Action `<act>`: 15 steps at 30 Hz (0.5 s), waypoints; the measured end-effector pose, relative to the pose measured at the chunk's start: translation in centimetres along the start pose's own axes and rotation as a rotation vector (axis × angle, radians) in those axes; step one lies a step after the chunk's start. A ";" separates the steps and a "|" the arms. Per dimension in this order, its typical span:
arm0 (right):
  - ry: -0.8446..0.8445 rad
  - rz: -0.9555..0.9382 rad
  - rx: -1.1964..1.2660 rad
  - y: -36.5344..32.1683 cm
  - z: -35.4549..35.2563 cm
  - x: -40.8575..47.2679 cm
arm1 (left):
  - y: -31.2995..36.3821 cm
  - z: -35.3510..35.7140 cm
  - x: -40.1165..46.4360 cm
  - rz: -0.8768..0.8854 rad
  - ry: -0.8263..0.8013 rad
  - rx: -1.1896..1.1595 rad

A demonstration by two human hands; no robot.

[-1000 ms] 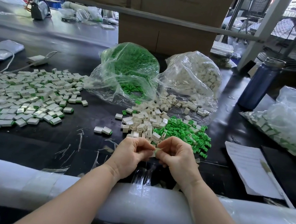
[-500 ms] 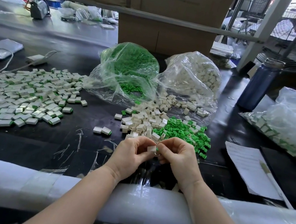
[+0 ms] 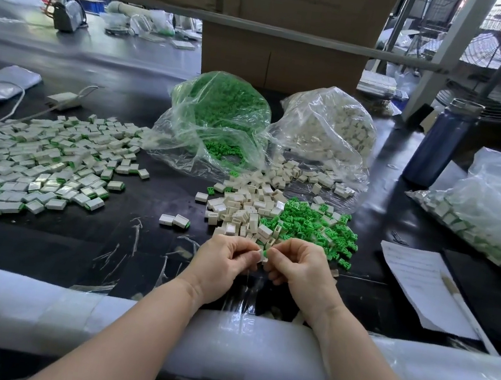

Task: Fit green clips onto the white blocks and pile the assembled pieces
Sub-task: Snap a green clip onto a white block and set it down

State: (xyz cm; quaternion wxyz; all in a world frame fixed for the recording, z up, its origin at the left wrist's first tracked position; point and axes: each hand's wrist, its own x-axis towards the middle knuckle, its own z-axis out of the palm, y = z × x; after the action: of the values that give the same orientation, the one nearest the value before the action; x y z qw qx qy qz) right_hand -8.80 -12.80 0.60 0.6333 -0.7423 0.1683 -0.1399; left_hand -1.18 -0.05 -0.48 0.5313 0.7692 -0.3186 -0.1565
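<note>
White block [image 3: 263,256] with green clip pinched mid-table; loose blocks [image 3: 242,203], clips [image 3: 315,225] behind; assembled pile [image 3: 35,164] left

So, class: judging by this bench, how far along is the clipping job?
Done: a broad spread of assembled pieces lies at left. In hand: both hands, left hand and right hand, pinch one white block between them. Left: loose white blocks, green clips, plus two well-filled bags behind.

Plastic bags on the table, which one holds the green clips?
The bag of green clips at centre back, left of the bag of white blocks. Its contents show solid green through the plastic; the bag at far right holds mostly white pieces.
</note>
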 end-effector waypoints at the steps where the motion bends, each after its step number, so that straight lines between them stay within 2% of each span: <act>1: -0.007 0.004 -0.012 0.0 0.0 0.0 | 0.0 0.0 0.0 -0.001 -0.002 0.005; 11: -0.055 -0.015 -0.094 0.3 -0.1 0.1 | -0.2 0.3 -0.1 -0.034 -0.044 0.032; 15: 0.005 -0.042 -0.001 0.3 0.0 0.2 | 0.0 0.3 -0.1 -0.012 -0.014 -0.006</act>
State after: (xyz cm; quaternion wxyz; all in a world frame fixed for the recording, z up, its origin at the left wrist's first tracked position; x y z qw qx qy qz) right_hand -8.69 -12.96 0.26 0.6295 -0.7455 0.1545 -0.1550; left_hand -1.40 -0.24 -0.60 0.5303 0.7684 -0.3174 -0.1660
